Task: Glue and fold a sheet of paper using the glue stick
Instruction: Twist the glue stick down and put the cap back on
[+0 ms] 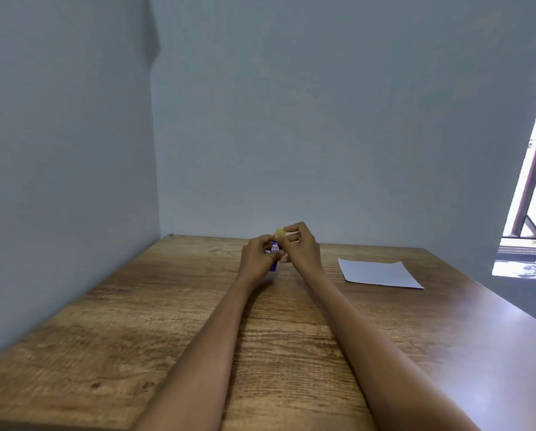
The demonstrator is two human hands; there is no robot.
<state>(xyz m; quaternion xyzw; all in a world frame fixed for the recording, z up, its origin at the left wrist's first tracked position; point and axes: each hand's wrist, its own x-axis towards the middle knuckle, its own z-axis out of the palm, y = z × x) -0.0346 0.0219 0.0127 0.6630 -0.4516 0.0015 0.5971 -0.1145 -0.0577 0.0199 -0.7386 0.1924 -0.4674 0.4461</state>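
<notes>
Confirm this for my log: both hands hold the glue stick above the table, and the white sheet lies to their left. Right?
Not quite. The head view shows the white sheet lying to the right of the hands, not left. Both the left hand and right hand do hold the glue stick above the table.

We note two bare forearms, no sleeves in view, left hand point(258, 256) and right hand point(298, 246) bare, we see no rings, watch, bands or gloves, nails short

Both bare arms reach forward, wrists close together. The left hand point(258, 256) has its fingers curled around the glue stick point(274, 256). The right hand point(301, 244) pinches the yellow cap point(280, 234) with curled fingers.
</notes>
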